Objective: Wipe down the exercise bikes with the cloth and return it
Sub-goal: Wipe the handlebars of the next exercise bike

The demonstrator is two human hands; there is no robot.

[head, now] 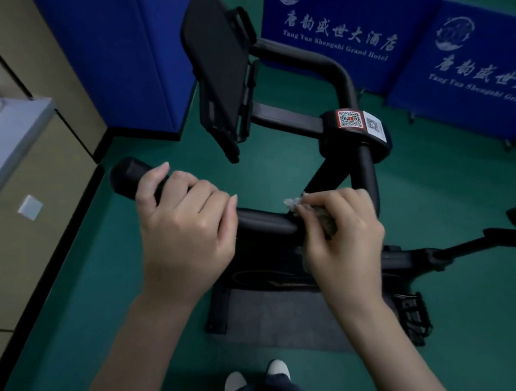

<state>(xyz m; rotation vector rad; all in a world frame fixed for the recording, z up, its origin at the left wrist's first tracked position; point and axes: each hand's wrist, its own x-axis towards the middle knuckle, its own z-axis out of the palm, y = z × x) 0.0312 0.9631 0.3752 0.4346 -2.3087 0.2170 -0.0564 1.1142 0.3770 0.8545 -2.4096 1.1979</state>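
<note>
While my left hand [185, 228] grips the bike's handlebar [263, 221], my right hand [338, 233] rubs it with the bunched cloth [323, 219], and next I should slide along.

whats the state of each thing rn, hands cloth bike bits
handlebar, held by both hands
left hand, grips handlebar near its end
right hand, holds cloth against handlebar
cloth, bunched in right hand
screen, dark

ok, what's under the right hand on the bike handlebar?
The cloth, pinched against the black handlebar by the right hand. Only a pale corner and a grey fold poke out; the rest, and the bar beneath, are covered.
</note>
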